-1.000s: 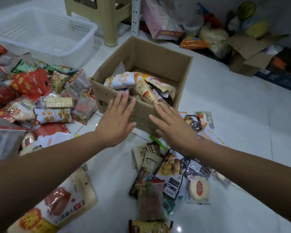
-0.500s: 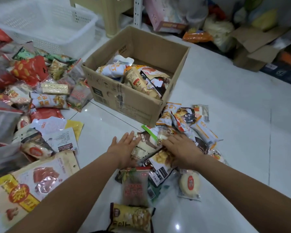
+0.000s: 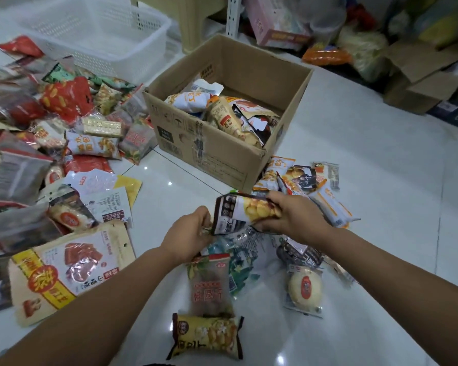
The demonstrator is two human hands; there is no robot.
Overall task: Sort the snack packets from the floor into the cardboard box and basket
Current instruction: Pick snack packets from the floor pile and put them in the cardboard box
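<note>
Indoor storage corner, home or small shop, cannot tell which. Glossy white tile floor (image 3: 368,180). Behind the cardboard box (image 3: 209,151): beige plastic stool (image 3: 185,11), white perforated shelf upright (image 3: 232,14), pink carton (image 3: 273,25), stuffed bags (image 3: 365,54). To its right, a torn-open carton (image 3: 421,83). To its left, a white plastic basket (image 3: 111,56) and heaped snack packets (image 3: 64,101).

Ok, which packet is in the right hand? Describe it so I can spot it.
Start at the box; just in front of its near corner, the right hand grips a packet above the floor pile. It alone is lifted, with a dark brown end and yellow round snacks pictured.
</note>
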